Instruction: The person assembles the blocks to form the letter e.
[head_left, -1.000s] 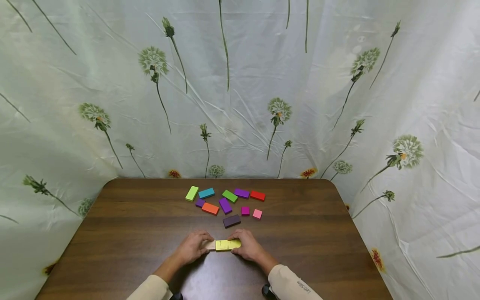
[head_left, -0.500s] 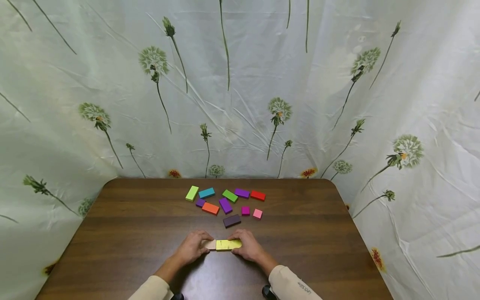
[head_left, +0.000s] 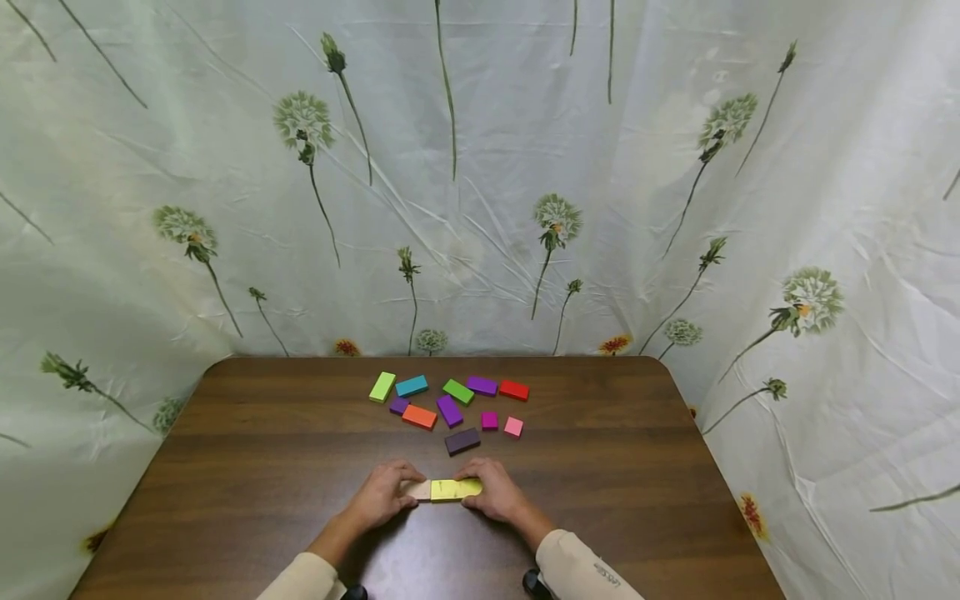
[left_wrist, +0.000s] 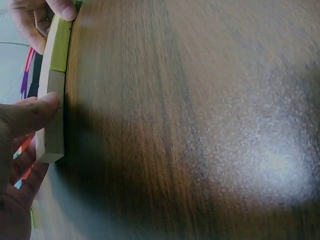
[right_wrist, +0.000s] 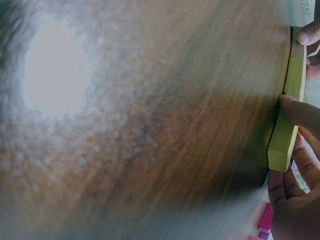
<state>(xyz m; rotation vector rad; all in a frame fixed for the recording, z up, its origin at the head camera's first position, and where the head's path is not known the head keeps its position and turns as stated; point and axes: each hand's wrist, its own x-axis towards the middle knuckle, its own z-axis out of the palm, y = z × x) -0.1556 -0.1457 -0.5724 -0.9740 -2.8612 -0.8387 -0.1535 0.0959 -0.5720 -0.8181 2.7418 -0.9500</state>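
Observation:
Two blocks lie end to end in a row on the table, their near ends touching. On the left is a pale bare-wood block (head_left: 422, 491), which my left hand (head_left: 381, 497) pinches between thumb and fingers. My right hand (head_left: 497, 492) holds the yellow block (head_left: 447, 490) in the same way, with small dark marks on its top. The left wrist view shows the left thumb (left_wrist: 49, 100) on the near side of the wooden block (left_wrist: 51, 142). Over in the right wrist view, the right thumb (right_wrist: 290, 106) presses the near side of the yellow block (right_wrist: 283, 140).
Beyond the hands, several coloured blocks lie scattered: dark purple (head_left: 462, 442), orange (head_left: 419, 417), pink (head_left: 513, 427), magenta (head_left: 489, 421), red (head_left: 514, 390), green (head_left: 458, 392), blue (head_left: 412, 386) and lime (head_left: 382, 387). A flowered curtain (head_left: 480, 208) hangs behind the brown table (head_left: 615, 467).

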